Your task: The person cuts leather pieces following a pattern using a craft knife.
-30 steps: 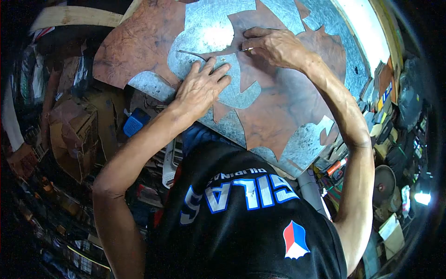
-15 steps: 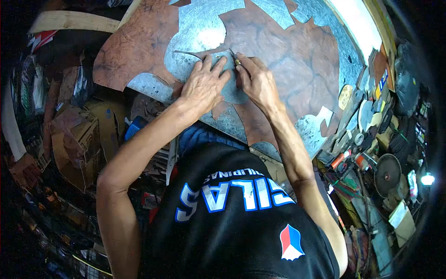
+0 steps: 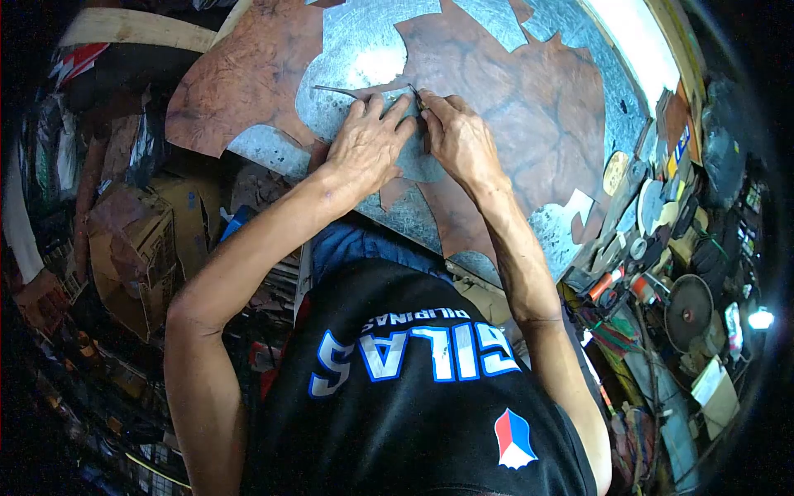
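Your black jersey [image 3: 413,388] fills the lower middle of the frame, and both forearms run up from it to the work just above centre. Your left hand [image 3: 368,140] lies flat, fingers spread, pressing down a cut piece of galvanized sheet [image 3: 347,62]; nothing is clamped in that grip, it only bears down. Your right hand [image 3: 459,136] sits just beside it, fingers pinched together on a thin marking tool [image 3: 418,97] whose tip touches the metal at the fingertips of the left. By the look of it, you are part-way through tracing: a curved line already shows on the sheet left of your fingers, while the lower edge under your palms looks unmarked, though that is hard to tell. The sheet rests on a mottled brown surface [image 3: 529,107] strewn with other cut metal shapes. Cardboard boxes [image 3: 136,240] crowd the left of the frame, tools and a round disc [image 3: 688,310] the right edge, with a bright light [image 3: 759,318] beyond.
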